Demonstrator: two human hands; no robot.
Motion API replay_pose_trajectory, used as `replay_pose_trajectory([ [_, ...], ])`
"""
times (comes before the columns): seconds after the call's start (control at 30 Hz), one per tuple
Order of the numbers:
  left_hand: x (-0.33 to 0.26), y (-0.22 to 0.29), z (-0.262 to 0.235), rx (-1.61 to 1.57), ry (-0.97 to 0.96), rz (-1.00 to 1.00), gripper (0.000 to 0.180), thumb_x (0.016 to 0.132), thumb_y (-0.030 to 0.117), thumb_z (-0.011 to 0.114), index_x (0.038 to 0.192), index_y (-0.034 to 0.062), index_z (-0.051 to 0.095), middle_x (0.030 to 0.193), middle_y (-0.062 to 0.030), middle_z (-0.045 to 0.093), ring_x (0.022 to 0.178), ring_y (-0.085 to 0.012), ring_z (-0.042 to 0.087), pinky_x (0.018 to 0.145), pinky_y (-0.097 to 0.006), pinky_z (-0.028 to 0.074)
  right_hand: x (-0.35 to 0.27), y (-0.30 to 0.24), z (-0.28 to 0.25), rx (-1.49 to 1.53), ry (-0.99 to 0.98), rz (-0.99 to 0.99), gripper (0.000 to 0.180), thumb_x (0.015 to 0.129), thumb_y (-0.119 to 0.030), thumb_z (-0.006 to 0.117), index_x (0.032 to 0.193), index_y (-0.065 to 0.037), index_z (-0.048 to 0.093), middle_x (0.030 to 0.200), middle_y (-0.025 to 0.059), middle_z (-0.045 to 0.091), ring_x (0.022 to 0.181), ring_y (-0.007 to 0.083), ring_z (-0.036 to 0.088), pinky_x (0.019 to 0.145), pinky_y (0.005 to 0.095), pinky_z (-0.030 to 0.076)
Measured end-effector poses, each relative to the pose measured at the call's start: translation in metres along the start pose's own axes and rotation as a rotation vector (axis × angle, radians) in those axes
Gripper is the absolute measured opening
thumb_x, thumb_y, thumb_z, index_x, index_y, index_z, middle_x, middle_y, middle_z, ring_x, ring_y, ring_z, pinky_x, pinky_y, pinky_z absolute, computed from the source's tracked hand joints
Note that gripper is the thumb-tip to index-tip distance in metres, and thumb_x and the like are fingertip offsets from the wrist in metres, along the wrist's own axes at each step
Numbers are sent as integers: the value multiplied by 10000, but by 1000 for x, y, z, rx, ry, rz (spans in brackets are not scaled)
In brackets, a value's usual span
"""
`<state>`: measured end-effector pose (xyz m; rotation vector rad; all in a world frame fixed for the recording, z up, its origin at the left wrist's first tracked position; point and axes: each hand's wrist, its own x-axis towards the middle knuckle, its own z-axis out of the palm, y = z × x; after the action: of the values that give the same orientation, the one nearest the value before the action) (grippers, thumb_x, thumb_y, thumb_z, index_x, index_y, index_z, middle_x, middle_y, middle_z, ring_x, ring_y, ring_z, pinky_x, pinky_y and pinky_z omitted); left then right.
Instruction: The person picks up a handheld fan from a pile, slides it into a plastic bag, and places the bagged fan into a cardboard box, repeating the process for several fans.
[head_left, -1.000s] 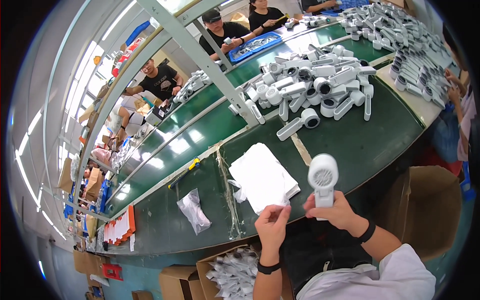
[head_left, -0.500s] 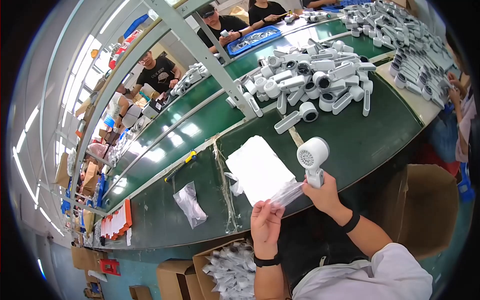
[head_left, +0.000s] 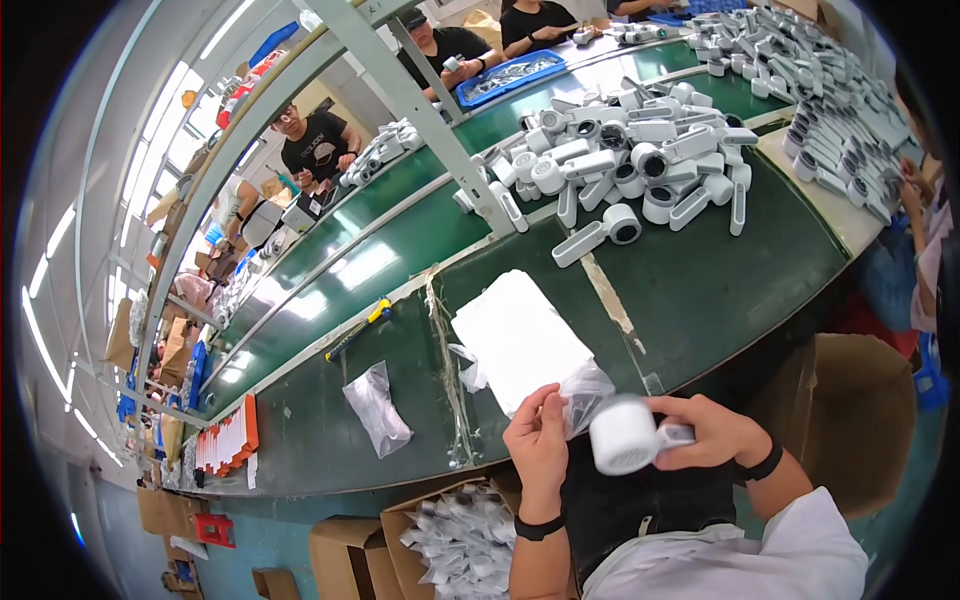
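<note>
My right hand (head_left: 712,430) grips a white handheld fan (head_left: 622,438) by its handle, the round head tilted down toward my left. My left hand (head_left: 538,440) pinches the edge of a clear plastic bag (head_left: 585,395) between thumb and fingers. That bag sits right beside the fan head; whether they touch I cannot tell. Under and behind the bag lies a white flat stack (head_left: 520,335), perhaps of bags or sheets, on the green table (head_left: 700,300).
A heap of similar fans (head_left: 640,150) covers the table's far side. A filled plastic bag (head_left: 378,410) and a yellow-handled cutter (head_left: 360,330) lie left. Below the edge stand a carton of bagged pieces (head_left: 465,540) and a brown carton (head_left: 850,420). Co-workers sit across.
My right hand has lowered the fan toward me and tipped it from upright to lying leftward. My left hand has shifted slightly, and the bag's mouth looks wider.
</note>
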<state>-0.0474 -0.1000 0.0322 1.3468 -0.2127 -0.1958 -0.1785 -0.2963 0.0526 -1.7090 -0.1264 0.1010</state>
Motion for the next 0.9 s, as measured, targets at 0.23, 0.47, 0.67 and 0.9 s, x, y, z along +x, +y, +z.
replay_pose_trajectory([
  [0.23, 2, 7, -9, 166, -213, 96, 200, 930, 94, 624, 1081, -35, 651, 893, -37, 670, 696, -58, 561, 603, -184, 434, 24, -3, -8, 70, -191, 283, 872, 913, -225, 611, 1526, -106, 1, 853, 79, 669, 660, 124, 611, 614, 257, 512],
  [0.47, -3, 19, -21, 146, -206, 76, 170, 923, 44, 612, 1060, -44, 661, 920, -56, 687, 830, -96, 605, 756, -222, 478, 38, 6, 6, 108, -103, 288, 675, 930, -285, 586, 1504, -155, 257, 795, 28, 606, 595, 89, 547, 572, 242, 489],
  [0.67, -9, 10, -5, 498, -274, 483, 208, 837, -4, 683, 1044, 10, 660, 946, -90, 667, 750, -112, 584, 691, -208, 460, 36, 24, 34, 261, 94, 256, 699, 938, -271, 586, 1509, -114, 217, 788, 33, 602, 558, 91, 547, 522, 237, 478],
  [0.9, -22, 17, 9, 546, -90, 354, 289, 765, -31, 729, 1041, 20, 659, 1004, -69, 587, 631, -94, 479, 551, -210, 401, 38, 12, 38, 537, 210, 211, 738, 949, -239, 569, 1520, -93, 125, 816, 69, 612, 556, 107, 574, 462, 245, 470],
])
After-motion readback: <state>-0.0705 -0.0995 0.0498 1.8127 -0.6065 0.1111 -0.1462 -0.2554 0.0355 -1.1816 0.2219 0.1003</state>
